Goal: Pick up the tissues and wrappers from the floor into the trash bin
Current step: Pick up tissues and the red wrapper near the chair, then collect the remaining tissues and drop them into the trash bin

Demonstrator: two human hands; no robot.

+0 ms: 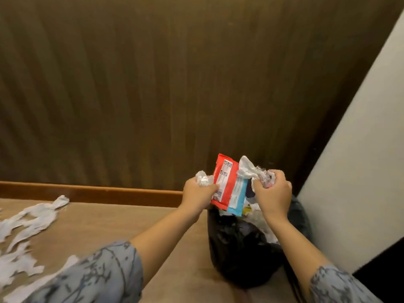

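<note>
Overhead of black bin: left hand grip clamped on red wrapper and tissue wad; right hand grip clamped on crumpled plastic. More tissues strewn on floor, well left.

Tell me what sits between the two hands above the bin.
Head view: between the left hand and right hand is a red wrapper overlapping a blue one.
</note>
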